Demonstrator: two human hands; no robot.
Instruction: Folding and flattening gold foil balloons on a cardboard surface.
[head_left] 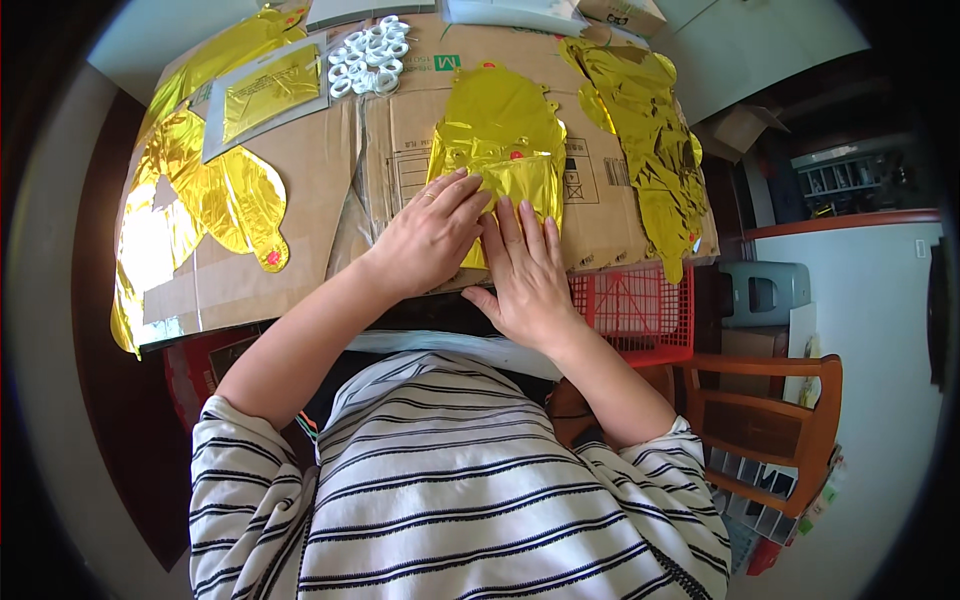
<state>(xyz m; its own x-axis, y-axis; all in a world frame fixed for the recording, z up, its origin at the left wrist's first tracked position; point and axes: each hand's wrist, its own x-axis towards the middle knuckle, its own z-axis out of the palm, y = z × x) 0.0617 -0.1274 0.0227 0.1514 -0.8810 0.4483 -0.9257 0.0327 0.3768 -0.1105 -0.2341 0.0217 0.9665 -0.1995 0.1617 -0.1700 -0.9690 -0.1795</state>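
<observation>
A flat gold foil balloon (500, 110) lies on the cardboard in front of me, its near part folded over on itself. My left hand (430, 235) rests on the fold with its fingers bent a little and laid on the foil. Beside it, my right hand (535, 290) presses flat near the cardboard's front edge, fingers stretched and thumb out to the side. Neither hand grips anything. The foil under my palms is hidden.
More gold foil balloons lie flat at the left (235, 195) and right (650, 140) of the cardboard (310, 225). A clear bag (215, 130) with folded gold foil and several white ribbon rolls (370, 60) sit at the back. A red basket (640, 310) and wooden chair (760, 365) stand right.
</observation>
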